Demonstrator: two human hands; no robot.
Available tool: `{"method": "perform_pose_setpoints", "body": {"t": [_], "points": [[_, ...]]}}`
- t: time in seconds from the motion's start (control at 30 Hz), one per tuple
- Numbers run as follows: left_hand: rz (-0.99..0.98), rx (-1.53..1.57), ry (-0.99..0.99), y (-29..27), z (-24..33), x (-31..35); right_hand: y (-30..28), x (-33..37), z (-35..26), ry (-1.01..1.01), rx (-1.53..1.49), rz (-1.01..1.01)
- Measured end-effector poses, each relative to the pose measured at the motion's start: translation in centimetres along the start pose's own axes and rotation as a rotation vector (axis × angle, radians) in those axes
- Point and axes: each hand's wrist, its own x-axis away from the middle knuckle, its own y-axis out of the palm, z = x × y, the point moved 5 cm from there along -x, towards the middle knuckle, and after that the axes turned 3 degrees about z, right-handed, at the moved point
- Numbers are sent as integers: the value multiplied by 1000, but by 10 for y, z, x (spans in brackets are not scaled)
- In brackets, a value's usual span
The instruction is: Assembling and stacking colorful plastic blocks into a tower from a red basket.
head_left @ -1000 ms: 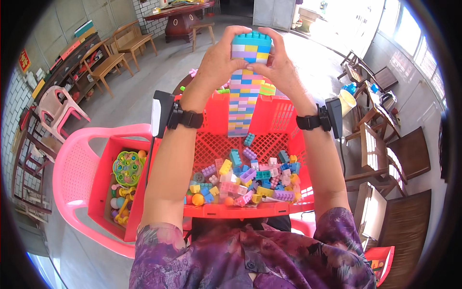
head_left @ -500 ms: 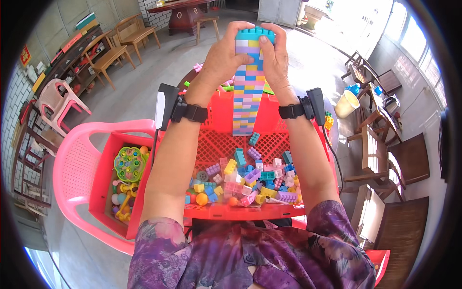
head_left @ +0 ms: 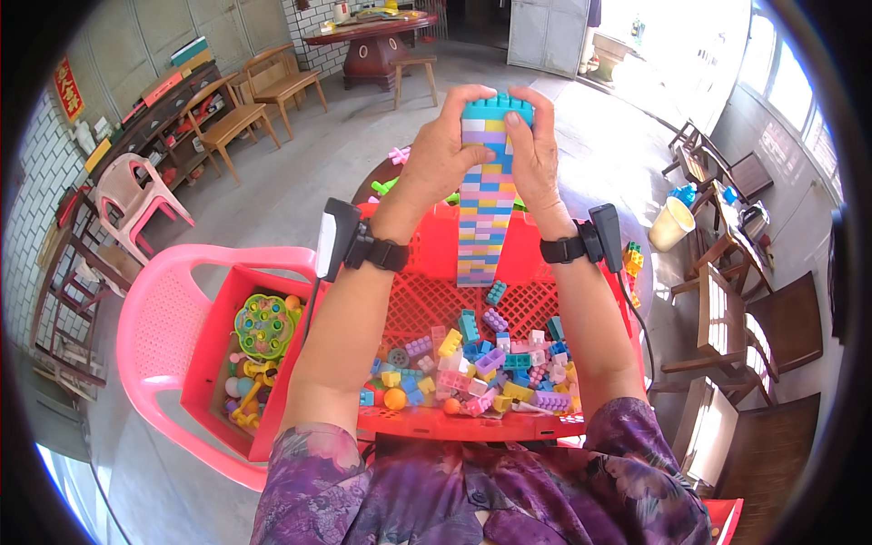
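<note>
A tall tower of toy building bricks (head_left: 485, 218) stands upright at the far side of the red basket (head_left: 413, 304). Its layers are pink, blue, yellow and lilac, with a teal row of studs on top. My left hand (head_left: 454, 141) wraps round the upper left side, thumb across the front. On the upper right, my right hand (head_left: 536, 154) grips the top, its thumb on the front near the teal bricks. Loose bricks (head_left: 490, 359) lie heaped in the near part of the basket, with an orange ball (head_left: 394, 399) among them.
Left of the basket, a pink plastic chair (head_left: 150, 318) holds a red box (head_left: 218, 391) of toys. Behind the basket shows a dark round table edge (head_left: 368, 186). Wooden chairs (head_left: 227, 127) line the far left, wooden benches (head_left: 718, 309) the right. A cream bucket (head_left: 672, 224) stands by the right wall.
The whole view has shifted, so everything sits lower and slightly further right. Both hands keep their grip at the top of the tower, with no clear change in their hold.
</note>
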Motion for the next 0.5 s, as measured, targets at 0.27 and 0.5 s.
{"method": "perform_pose_setpoints", "body": {"t": [0.27,0.5], "points": [[31,-91,48,5,9,5,-8,3,-7,32,1,-94],[23,-62,-36,-1,5,16,-6,12,-25,7,60,-221]]}}
